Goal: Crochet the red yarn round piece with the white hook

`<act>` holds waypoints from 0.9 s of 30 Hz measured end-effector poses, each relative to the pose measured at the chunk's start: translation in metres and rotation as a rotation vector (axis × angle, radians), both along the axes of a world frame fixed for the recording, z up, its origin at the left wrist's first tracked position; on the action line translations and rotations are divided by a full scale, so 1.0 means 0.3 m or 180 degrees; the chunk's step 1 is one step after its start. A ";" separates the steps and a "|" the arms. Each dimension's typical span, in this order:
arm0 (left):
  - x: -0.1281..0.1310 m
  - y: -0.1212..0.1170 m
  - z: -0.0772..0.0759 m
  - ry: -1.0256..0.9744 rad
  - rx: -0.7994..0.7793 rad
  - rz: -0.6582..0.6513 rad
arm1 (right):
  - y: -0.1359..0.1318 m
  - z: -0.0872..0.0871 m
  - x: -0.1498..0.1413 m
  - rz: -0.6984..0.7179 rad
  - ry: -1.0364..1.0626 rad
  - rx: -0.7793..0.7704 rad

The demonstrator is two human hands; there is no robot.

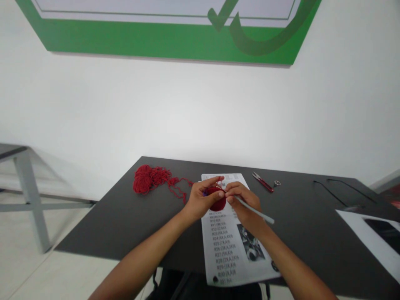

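Observation:
My left hand (203,196) pinches a small round piece of red crochet work (218,203) between thumb and fingers, with a strand of red yarn running up over its raised index finger. A bit of purple shows beside the work near those fingers. In my right hand (245,202) is a crochet hook (254,211) with a pale grey handle, its tip meeting the edge of the red piece. Both hands are above a printed pattern sheet (223,246). A loose tangle of red yarn (146,179) lies to the left, its strand trailing toward my left hand.
Thread snips (263,182) with red handles lie right of the sheet, near a small metal ring (277,183). Farther right are the thin dark temples of eyeglasses (331,193) and a white paper (368,239) with a dark object on it. A wall stands behind the dark table (300,233).

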State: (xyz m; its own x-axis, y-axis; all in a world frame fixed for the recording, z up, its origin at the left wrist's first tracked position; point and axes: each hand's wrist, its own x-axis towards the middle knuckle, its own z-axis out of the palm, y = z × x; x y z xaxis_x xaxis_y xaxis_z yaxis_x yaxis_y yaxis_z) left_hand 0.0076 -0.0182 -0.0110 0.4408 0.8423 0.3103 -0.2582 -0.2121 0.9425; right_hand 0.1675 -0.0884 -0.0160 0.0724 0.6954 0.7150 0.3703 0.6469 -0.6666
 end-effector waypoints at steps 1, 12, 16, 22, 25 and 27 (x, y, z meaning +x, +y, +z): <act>-0.006 0.006 0.003 -0.0011 0.0032 -0.0079 | 0.002 0.005 0.005 0.0164 0.0122 -0.0054; -0.024 0.023 0.019 -0.0115 -0.0007 -0.0696 | 0.008 0.052 0.057 0.0519 0.0031 -0.0263; -0.030 0.024 0.024 -0.0220 -0.0120 -0.0703 | -0.001 0.045 0.062 0.0543 0.0227 -0.0478; -0.031 0.023 0.022 -0.0549 -0.0562 -0.0805 | -0.024 0.031 0.054 0.0644 0.0650 -0.0813; -0.028 0.012 0.024 -0.0788 -0.0815 -0.0896 | -0.028 0.014 0.047 0.0868 0.1053 -0.1005; -0.025 0.004 0.026 -0.0953 -0.0974 -0.1006 | -0.027 -0.002 0.045 0.0975 0.1239 -0.1121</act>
